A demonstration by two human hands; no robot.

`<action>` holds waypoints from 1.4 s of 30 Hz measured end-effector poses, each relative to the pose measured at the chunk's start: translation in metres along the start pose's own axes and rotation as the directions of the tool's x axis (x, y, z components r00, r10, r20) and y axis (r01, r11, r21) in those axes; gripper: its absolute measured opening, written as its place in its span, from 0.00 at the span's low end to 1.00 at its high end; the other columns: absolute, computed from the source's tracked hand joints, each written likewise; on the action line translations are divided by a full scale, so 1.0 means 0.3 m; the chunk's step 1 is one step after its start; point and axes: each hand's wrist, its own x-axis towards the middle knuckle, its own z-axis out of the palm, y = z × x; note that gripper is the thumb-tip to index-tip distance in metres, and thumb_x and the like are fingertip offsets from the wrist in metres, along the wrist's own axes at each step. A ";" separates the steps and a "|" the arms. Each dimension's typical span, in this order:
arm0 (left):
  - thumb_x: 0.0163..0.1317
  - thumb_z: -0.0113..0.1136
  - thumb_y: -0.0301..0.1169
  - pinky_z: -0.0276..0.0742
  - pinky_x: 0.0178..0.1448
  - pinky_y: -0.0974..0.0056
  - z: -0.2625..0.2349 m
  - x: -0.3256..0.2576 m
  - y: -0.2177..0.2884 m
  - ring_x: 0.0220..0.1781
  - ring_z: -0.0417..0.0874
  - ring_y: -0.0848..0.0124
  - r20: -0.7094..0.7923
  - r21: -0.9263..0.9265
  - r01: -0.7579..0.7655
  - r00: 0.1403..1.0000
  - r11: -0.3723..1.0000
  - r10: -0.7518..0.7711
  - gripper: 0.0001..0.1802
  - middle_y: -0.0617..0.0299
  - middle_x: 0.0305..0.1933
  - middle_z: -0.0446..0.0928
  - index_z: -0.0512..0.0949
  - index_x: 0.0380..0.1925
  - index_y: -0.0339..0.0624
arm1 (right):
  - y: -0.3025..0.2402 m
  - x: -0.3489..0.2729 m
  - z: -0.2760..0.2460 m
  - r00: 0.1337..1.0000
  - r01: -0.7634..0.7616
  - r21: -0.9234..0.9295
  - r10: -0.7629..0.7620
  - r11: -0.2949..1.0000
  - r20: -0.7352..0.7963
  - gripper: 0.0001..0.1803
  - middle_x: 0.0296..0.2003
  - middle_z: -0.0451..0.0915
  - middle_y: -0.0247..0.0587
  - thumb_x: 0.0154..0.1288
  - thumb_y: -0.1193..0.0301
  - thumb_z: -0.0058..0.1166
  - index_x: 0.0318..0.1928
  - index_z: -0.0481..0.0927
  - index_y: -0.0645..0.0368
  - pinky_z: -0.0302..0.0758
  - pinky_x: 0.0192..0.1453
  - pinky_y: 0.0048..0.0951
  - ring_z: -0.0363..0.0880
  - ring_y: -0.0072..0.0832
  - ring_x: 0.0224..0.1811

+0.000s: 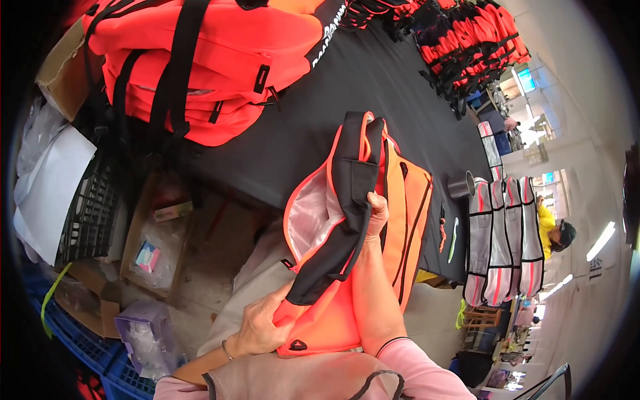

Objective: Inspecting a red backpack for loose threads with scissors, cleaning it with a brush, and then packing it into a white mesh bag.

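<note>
Orange life vest (347,220) held upright over the lap at the black table's (400,100) edge, left hand (260,327) pinching its lower corner, right hand (375,210) clamping the black panel; a slackened pinch could let it flop open.

Pink sleeves, thin wrist bracelet (227,349)

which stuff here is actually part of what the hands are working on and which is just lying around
In hand:
- orange and black vest, open, silver lining showing
- left hand gripping its lower edge
- right hand gripping its black strap

Lying about:
- stack of orange vests on the black table
- far pile of vests
- grey cup
- black crate
- cardboard box
</note>
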 end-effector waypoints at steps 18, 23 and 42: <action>0.68 0.56 0.36 0.72 0.65 0.55 -0.138 -0.055 -0.291 0.62 0.76 0.60 0.137 -0.679 0.398 0.894 0.617 -0.427 0.33 0.52 0.65 0.69 0.58 0.69 0.38 | -0.321 -0.103 0.152 0.972 0.211 -0.966 -0.137 0.147 0.192 0.13 0.47 0.77 0.42 0.71 0.68 0.52 0.52 0.75 0.58 0.74 0.55 0.33 0.77 0.32 0.50; 0.68 0.57 0.37 0.73 0.64 0.57 -0.136 -0.023 -0.250 0.60 0.77 0.62 0.129 -0.579 0.441 0.880 0.685 -0.458 0.32 0.53 0.64 0.71 0.60 0.68 0.37 | -0.695 -0.171 -0.325 0.670 -0.173 -0.960 -0.740 -0.218 0.047 0.09 0.40 0.82 0.52 0.65 0.70 0.53 0.40 0.82 0.61 0.76 0.51 0.41 0.81 0.47 0.45; 0.56 0.59 0.21 0.62 0.69 0.50 0.228 0.653 0.130 0.65 0.70 0.53 0.504 0.729 -0.649 0.725 0.219 0.470 0.27 0.51 0.65 0.68 0.75 0.59 0.45 | -0.818 -0.201 -0.780 0.533 -0.479 -0.877 -0.807 -0.040 -0.254 0.15 0.39 0.80 0.53 0.52 0.73 0.65 0.42 0.84 0.62 0.76 0.54 0.41 0.80 0.47 0.45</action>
